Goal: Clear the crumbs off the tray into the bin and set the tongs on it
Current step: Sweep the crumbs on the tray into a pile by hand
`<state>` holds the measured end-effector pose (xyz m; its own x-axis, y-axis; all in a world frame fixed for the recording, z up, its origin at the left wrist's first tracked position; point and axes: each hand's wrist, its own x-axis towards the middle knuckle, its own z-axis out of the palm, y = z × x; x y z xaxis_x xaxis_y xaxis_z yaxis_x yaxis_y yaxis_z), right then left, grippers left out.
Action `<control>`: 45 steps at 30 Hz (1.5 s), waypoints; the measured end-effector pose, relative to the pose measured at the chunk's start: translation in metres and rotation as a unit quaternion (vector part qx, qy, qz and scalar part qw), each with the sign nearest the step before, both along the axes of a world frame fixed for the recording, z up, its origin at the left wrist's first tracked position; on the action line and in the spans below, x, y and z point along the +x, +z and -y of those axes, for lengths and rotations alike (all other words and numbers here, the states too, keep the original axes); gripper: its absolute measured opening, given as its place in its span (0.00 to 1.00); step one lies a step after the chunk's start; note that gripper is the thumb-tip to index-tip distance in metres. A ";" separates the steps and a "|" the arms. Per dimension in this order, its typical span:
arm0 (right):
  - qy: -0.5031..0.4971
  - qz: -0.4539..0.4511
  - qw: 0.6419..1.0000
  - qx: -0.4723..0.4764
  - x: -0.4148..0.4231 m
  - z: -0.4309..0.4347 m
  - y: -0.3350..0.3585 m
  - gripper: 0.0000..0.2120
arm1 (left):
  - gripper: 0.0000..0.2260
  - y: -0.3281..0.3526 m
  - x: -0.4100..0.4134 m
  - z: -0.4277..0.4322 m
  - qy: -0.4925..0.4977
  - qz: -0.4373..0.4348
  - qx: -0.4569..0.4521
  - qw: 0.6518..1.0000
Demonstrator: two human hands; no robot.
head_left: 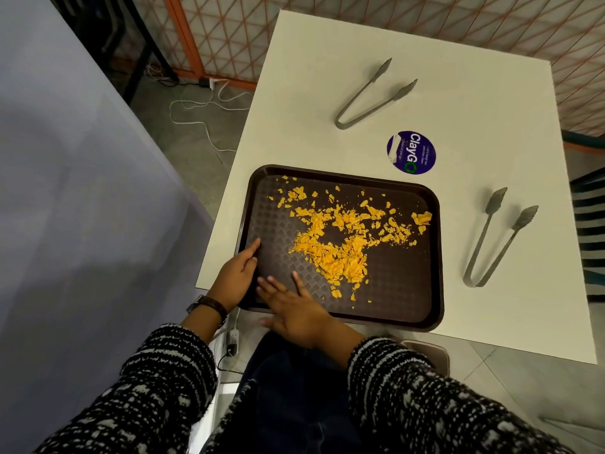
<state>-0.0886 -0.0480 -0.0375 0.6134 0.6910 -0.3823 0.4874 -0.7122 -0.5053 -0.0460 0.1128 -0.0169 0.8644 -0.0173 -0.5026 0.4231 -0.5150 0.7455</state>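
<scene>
The left hand clasps the near-left corner of the brown tray, thumb on top; the right hand lies flat, fingers spread, on its near edge. The tray's long axis runs left-right on the white table, orange crumbs scattered mid-tray. Beside its right edge lie tongs, tips pointing away; farther tongs lie beyond a round sticker.

Dark brown rectangular plastic tray flat on table, strewn with orange-yellow crumbs. Two grey metal tongs beside it, open.
</scene>
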 end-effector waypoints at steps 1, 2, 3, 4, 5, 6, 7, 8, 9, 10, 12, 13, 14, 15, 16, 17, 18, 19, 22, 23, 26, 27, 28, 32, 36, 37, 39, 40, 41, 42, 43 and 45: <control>-0.009 0.015 1.000 -0.010 0.002 0.009 -0.002 0.40 | 0.20 0.000 0.000 0.001 0.001 0.002 0.002 1.000; -0.023 0.031 0.999 -0.025 0.004 0.017 -0.004 0.43 | 0.20 0.001 0.000 0.001 0.003 0.002 0.002 1.000; -0.043 0.046 0.997 -0.043 0.007 0.022 -0.004 0.45 | 0.20 0.002 0.000 0.002 0.005 0.000 0.002 1.000; -0.066 0.057 0.994 -0.061 0.010 0.024 -0.004 0.47 | 0.20 0.002 -0.001 0.002 0.007 -0.001 0.003 1.000; -0.089 0.063 0.991 -0.075 0.014 0.024 -0.002 0.47 | 0.20 0.002 -0.001 0.003 0.007 -0.002 0.006 1.000; -0.104 0.063 0.989 -0.083 0.019 0.019 0.001 0.46 | 0.20 0.001 -0.001 0.003 0.005 -0.002 0.010 1.000; -0.109 0.059 0.989 -0.083 0.023 0.013 0.004 0.46 | 0.20 0.001 -0.001 0.003 0.000 -0.001 0.014 1.000; -0.104 0.053 0.990 -0.077 0.026 0.004 0.007 0.45 | 0.20 0.000 -0.001 0.003 -0.005 0.000 0.018 1.000; -0.095 0.046 0.992 -0.067 0.028 -0.004 0.009 0.45 | 0.20 0.000 0.000 0.003 -0.009 0.000 0.020 1.000; -0.085 0.040 0.994 -0.058 0.030 -0.013 0.010 0.44 | 0.20 -0.001 0.000 0.003 -0.012 -0.002 0.019 1.000; -0.066 0.032 0.996 -0.053 0.031 -0.023 0.008 0.40 | 0.20 -0.001 0.001 0.002 -0.012 -0.011 0.011 1.000; -0.063 0.033 0.996 -0.055 0.032 -0.024 0.005 0.40 | 0.20 -0.001 0.001 0.002 -0.011 -0.013 0.007 1.000; -0.065 0.036 0.995 -0.060 0.033 -0.022 0.002 0.42 | 0.20 -0.001 0.001 0.001 -0.010 -0.011 0.007 1.000; -0.077 0.040 0.994 -0.067 0.034 -0.017 0.000 0.44 | 0.20 -0.001 0.001 0.001 -0.011 -0.007 0.008 1.000; -0.098 0.045 0.991 -0.075 0.035 -0.010 -0.002 0.47 | 0.20 -0.002 0.001 0.000 -0.010 -0.003 0.010 1.000; -0.123 0.050 0.988 -0.084 0.037 -0.001 -0.003 0.48 | 0.20 -0.002 0.001 0.000 -0.008 0.000 0.011 1.000; -0.146 0.051 0.984 -0.092 0.038 0.006 -0.002 0.47 | 0.20 -0.003 0.001 0.000 -0.005 0.004 0.012 1.000; -0.162 0.049 0.981 -0.094 0.039 0.012 0.000 0.47 | 0.20 -0.004 0.000 0.000 -0.002 0.007 0.015 1.000; -0.164 0.046 0.983 -0.064 0.032 0.023 0.011 0.44 | 0.21 -0.004 0.001 0.006 -0.007 0.018 0.034 0.999; -0.161 0.047 0.985 -0.046 0.026 0.026 0.014 0.43 | 0.22 -0.002 0.002 0.009 -0.007 0.021 0.044 0.999; -0.167 0.055 0.984 -0.009 0.004 0.040 0.012 0.41 | 0.24 0.000 0.011 0.022 -0.016 0.046 0.069 0.996; -0.182 0.063 0.981 -0.002 -0.005 0.047 0.009 0.40 | 0.25 -0.002 0.016 0.027 -0.029 0.058 0.078 0.995; -0.205 0.068 0.976 0.005 -0.012 0.054 0.007 0.40 | 0.25 -0.004 0.022 0.030 -0.044 0.066 0.086 0.993; -0.300 0.038 0.953 -0.025 -0.032 0.087 0.007 0.39 | 0.28 -0.014 0.060 0.044 -0.072 0.076 0.130 0.986; -0.400 0.008 0.912 -0.096 -0.042 0.116 0.005 0.42 | 0.31 -0.027 0.100 0.049 -0.056 0.096 0.177 0.978; -0.411 -0.005 0.904 -0.118 -0.045 0.124 0.004 0.44 | 0.31 -0.031 0.107 0.050 -0.060 0.096 0.185 0.976; -0.403 -0.021 0.902 -0.154 -0.047 0.136 0.002 0.46 | 0.32 -0.037 0.115 0.054 -0.088 0.096 0.222 0.966; -0.394 -0.025 0.905 -0.161 -0.048 0.140 0.001 0.47 | 0.32 -0.039 0.117 0.057 -0.103 0.099 0.245 0.959; -0.386 -0.030 0.907 -0.165 -0.048 0.143 0.002 0.48 | 0.32 -0.041 0.116 0.061 -0.116 0.102 0.262 0.953; -0.378 -0.036 0.910 -0.169 -0.047 0.144 0.002 0.49 | 0.32 -0.040 0.114 0.066 -0.128 0.107 0.270 0.948; -0.370 -0.044 0.911 -0.175 -0.046 0.143 0.003 0.50 | 0.32 -0.040 0.110 0.071 -0.142 0.113 0.269 0.946; -0.363 -0.055 0.912 -0.182 -0.044 0.141 0.006 0.53 | 0.32 -0.040 0.095 0.082 -0.182 0.128 0.254 0.941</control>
<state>-0.1328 -0.1893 -0.0314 0.8025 -0.0679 -0.5928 -0.2202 -0.9571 -0.1884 0.0491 0.0312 -0.0564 0.9418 -0.1484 -0.3018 -0.0095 -0.9087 0.4173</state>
